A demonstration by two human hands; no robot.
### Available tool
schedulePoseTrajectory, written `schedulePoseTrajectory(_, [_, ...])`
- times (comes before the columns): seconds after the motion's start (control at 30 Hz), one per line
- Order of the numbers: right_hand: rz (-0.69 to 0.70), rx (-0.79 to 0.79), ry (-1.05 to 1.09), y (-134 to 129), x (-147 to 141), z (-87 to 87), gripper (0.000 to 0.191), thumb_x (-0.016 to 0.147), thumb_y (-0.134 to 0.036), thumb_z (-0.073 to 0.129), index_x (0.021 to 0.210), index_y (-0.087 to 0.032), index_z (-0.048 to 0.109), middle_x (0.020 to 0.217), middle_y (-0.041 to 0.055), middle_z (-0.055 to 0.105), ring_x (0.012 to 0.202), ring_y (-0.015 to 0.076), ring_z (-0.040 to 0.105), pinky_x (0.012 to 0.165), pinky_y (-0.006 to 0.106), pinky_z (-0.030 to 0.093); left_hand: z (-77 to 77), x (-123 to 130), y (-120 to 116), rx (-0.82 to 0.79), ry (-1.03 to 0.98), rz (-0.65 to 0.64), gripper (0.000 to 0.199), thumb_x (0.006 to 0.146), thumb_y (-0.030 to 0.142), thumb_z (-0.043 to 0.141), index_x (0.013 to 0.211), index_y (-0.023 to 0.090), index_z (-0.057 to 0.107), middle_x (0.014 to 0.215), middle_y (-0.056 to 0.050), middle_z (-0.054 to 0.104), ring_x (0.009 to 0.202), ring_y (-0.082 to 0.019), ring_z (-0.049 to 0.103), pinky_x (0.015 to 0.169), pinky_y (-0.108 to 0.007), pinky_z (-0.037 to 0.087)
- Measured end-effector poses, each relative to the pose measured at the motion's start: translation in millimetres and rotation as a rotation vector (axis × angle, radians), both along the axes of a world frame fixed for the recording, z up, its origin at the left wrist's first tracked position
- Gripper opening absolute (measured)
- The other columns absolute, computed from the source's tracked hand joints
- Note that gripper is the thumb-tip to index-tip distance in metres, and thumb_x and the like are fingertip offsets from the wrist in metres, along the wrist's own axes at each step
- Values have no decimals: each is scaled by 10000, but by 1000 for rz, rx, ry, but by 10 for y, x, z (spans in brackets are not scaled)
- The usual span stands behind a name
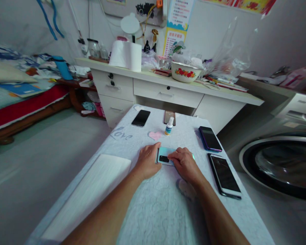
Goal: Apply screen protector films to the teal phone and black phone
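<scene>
A light-blue phone (pixel 168 151) lies on the cloth-covered table, its back and dark camera block facing up. My left hand (pixel 148 160) grips its left end, thumb at the upper edge. The fingers of my right hand (pixel 184 162) are pressed together on the phone's back, just right of the camera block; whether they pinch anything small is hidden. Beyond the phone stands a small white-capped spray bottle (pixel 169 127), in front of a gold-brown phone (pixel 168 116). A black phone (pixel 141 118) lies farther left.
Along the table's right edge lie a dark purple-blue phone (pixel 210 139) and a white-framed phone (pixel 224 174) on a dark one. White folded sheets (pixel 91 194) cover the left side. Behind stands a white desk (pixel 165 95); a washing machine (pixel 283 160) is at right.
</scene>
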State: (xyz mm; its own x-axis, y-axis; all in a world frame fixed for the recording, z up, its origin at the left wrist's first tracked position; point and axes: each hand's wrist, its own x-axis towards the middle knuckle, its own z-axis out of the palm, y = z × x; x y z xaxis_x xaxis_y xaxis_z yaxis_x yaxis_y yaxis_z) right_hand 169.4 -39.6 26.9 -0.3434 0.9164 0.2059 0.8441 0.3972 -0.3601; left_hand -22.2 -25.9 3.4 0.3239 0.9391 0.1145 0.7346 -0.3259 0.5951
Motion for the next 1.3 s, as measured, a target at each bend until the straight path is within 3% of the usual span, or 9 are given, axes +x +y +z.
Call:
schedulePoseTrajectory(0.5, [35,22,-52,43,-354,-24,219,900,-156,576,1000,-278,728,862,40,603,865,193,461,787,322,299,-47,30,-6,43,1,6,775,636,169,577,1381,181,362,1321,-104,539,1251,-275,443,1073,-424,316])
schedulePoseTrajectory(1.0, [166,17,12,-20,-279,-63,243,903,-128,560,969,-278,739,857,42,619,840,179,475,785,318,324,-72,-13,39,-20,-91,1,716,708,34,421,1410,175,394,1341,-88,556,1260,-226,453,1095,-416,321])
schedulePoseTrajectory(1.3, [154,8,-18,-25,-24,-61,199,903,-146,567,915,-258,732,854,39,647,817,170,508,776,312,335,-98,-9,50,1,-71,20,734,678,17,408,1389,197,430,1385,-62,536,1283,-219,442,1105,-405,321])
